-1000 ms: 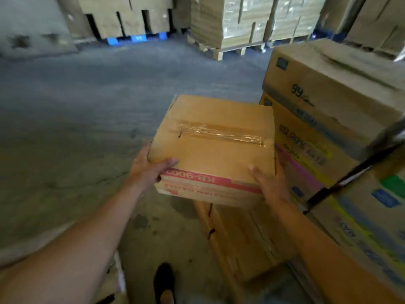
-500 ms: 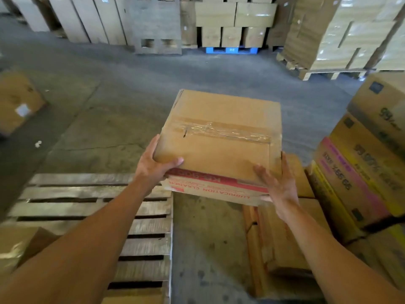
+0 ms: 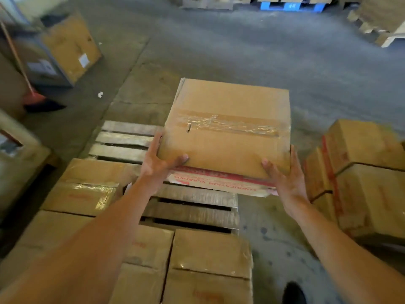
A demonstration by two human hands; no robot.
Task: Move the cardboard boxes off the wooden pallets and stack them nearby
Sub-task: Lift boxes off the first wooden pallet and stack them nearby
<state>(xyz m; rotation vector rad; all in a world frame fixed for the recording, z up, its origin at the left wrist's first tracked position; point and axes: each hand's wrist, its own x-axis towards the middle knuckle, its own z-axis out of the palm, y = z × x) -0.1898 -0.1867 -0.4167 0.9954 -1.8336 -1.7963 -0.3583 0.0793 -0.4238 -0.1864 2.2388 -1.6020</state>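
I carry a taped brown cardboard box (image 3: 228,130) with a red and white printed side, held in the air above a wooden pallet (image 3: 190,207). My left hand (image 3: 157,163) grips its near left corner, thumb on top. My right hand (image 3: 285,176) holds the near right corner, fingers along the side. Several similar boxes (image 3: 210,260) lie on the near part of the pallet, and one more (image 3: 87,189) sits at its left. The pallet's far slats (image 3: 125,139) are bare.
A stack of boxes (image 3: 361,172) stands on the floor at the right. At the far left are a large carton (image 3: 70,47) and a broom (image 3: 32,97). Grey concrete floor (image 3: 241,51) stretches ahead to pallets with a blue base (image 3: 289,6). My shoe (image 3: 293,292) shows at the bottom.
I have turned left with the box in both hands. The tall printed boxes have left the view on the right, and the pallet with boxes now lies under and in front of me.
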